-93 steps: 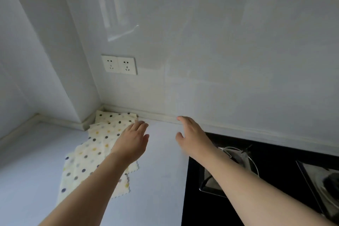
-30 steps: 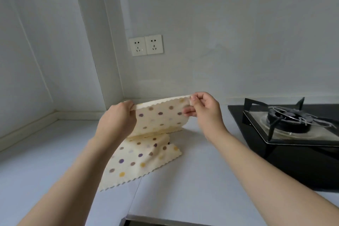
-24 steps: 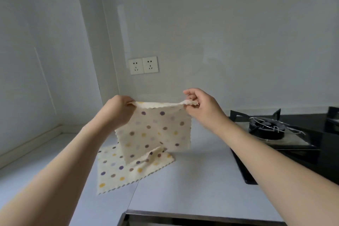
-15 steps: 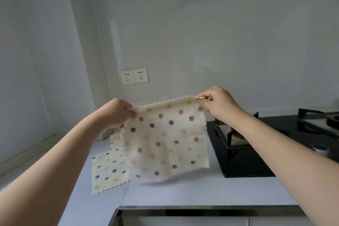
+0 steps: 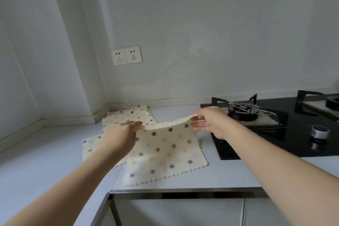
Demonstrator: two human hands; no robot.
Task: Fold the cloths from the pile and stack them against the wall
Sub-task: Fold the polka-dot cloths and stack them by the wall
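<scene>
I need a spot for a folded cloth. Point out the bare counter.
Bare counter runs left of the pile, out to the side wall. A smaller strip lies along the back wall between the pile and the gas hob. The middle is crowded: the held polka-dot cloth, pinched by the left hand and right hand, covers it.

Cream cloth [image 5: 165,148] with purple, brown, yellow dots, black hob [image 5: 293,134], white wall [image 5: 201,33]
</scene>
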